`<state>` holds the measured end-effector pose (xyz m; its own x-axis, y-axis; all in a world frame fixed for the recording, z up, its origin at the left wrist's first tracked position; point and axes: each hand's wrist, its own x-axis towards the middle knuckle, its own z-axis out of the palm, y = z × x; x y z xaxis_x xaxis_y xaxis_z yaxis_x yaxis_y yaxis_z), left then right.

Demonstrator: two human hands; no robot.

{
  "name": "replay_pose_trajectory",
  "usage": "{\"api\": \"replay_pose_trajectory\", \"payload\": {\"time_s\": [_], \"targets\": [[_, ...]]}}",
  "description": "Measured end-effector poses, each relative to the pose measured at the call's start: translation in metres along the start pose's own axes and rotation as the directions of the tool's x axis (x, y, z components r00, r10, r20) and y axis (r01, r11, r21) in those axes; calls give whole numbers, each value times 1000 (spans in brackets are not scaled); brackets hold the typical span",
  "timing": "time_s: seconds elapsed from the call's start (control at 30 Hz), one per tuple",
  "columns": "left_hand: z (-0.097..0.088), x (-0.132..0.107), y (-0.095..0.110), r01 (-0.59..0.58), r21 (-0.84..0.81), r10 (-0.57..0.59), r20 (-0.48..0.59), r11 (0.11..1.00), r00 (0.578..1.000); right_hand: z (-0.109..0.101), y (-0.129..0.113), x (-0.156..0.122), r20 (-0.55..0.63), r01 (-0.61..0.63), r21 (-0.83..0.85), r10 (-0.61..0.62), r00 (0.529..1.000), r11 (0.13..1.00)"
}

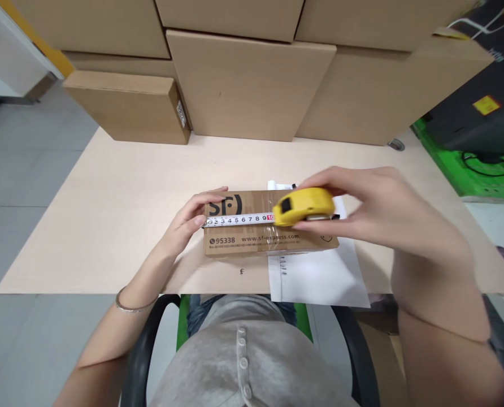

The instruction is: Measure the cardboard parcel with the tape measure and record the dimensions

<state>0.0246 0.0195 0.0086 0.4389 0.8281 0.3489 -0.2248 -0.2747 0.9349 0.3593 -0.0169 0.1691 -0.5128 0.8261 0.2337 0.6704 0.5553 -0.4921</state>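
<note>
A small brown cardboard box (pixel 252 240) printed with "SF" and "95338" lies on the pale table (pixel 108 226) in front of me. My right hand (pixel 374 212) is closed round a yellow tape measure (pixel 305 206) held over the box's right part. Its white blade (pixel 239 220) runs left across the box top, showing numbers up to 10. My left hand (pixel 188 223) pinches the blade's end against the box's left edge. A silver bracelet (pixel 131 305) circles my left wrist.
A white sheet of paper (pixel 320 277) lies under the box's right side and hangs over the table's front edge. Large cardboard boxes (pixel 252 85) are stacked along the back, with a flatter one (pixel 127 107) at the left. A green and black machine (pixel 476 141) stands at the right.
</note>
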Motion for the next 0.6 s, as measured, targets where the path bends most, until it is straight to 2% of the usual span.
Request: {"api": "replay_pose_trajectory", "payload": {"time_s": [0.1, 0.17, 0.23, 0.33, 0.4, 0.47, 0.53, 0.6], "targets": [[-1, -1, -2, -33, 68, 33, 4, 997, 999, 25, -23, 40, 120, 98, 72, -107, 987, 993], [0, -2, -4, -129, 151, 131, -3, 980, 991, 40, -36, 56, 173, 131, 88, -145, 974, 987], [2, -4, -7, -232, 238, 241, -6, 943, 971, 50, -45, 62, 200, 163, 104, -181, 963, 981], [3, -9, -5, -309, 317, 320, 17, 897, 947, 52, -52, 53, 194, 214, 167, -245, 950, 962], [4, -15, 3, -372, 445, 384, 65, 815, 921, 46, -49, 40, 119, 195, 198, -221, 968, 961], [5, -22, 14, -443, 626, 467, 140, 641, 873, 38, -38, 25, -47, 128, 220, -121, 992, 967], [11, -31, 26, -488, 742, 525, 216, 460, 823, 30, -21, 12, -229, 57, 267, 6, 973, 962], [22, -39, 37, -523, 778, 548, 284, 348, 787, 28, -1, 4, -342, -6, 334, 128, 931, 942]]}}
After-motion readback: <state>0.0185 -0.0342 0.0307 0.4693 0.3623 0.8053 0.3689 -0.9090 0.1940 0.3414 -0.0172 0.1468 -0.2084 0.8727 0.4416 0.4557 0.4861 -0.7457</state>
